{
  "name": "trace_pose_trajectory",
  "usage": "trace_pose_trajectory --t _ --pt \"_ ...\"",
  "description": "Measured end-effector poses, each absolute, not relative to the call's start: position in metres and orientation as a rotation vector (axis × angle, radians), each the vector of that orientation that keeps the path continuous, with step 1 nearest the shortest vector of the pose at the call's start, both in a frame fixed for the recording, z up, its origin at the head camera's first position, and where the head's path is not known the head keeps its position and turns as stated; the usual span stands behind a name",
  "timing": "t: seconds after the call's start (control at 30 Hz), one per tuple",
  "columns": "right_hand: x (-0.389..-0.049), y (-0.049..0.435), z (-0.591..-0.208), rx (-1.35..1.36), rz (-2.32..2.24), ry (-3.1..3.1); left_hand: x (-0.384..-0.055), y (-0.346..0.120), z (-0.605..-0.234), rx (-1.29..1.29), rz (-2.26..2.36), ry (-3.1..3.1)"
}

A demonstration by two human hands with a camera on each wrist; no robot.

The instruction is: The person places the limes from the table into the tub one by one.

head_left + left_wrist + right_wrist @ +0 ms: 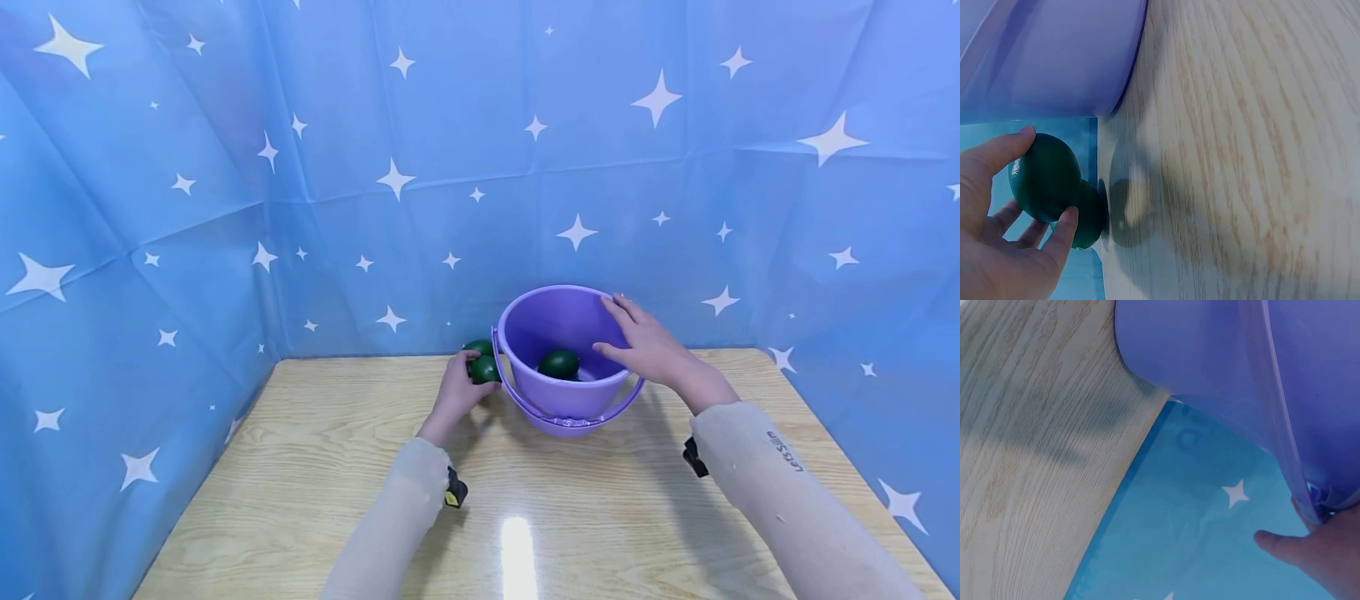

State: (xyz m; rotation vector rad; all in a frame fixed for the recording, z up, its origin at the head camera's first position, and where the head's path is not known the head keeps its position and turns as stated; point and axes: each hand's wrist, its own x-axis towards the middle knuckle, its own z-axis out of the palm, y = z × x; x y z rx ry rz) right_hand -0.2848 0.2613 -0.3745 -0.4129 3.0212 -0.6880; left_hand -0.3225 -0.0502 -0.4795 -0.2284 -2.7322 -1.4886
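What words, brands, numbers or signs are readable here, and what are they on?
"Let's Slim": on the right sleeve.
Raised marks on the bucket handle: too small to read.
Yellow patch on the left wrist's black device: too small to tell whether it bears writing.

Bright, cool light fills the head view, washing evenly over the blue star-patterned curtain [465, 125] and the wooden table [315, 508]. It falls from above: a white glare patch [518, 560] burns out at the table's near edge, and soft shadows lie on the tabletop beside the left sleeve [390, 521] and the right sleeve [795, 500], whose lettering is readable. Both wrist views are dimmer and bluer. In the left one, a glossy dark green fruit [1047, 175] carries a faint sheen above a diffuse shadow. The right one looks soft, perhaps slightly out of focus around the right hand [1332, 553].
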Motion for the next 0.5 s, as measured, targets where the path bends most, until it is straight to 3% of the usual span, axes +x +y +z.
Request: trace_pose_trajectory --t 0.5 --pt "-0.2847 0.2606 -0.3733 -0.422 -0.690 3.024 -0.3243 -0.0538 -0.4740 -0.242 -1.500 -2.719"
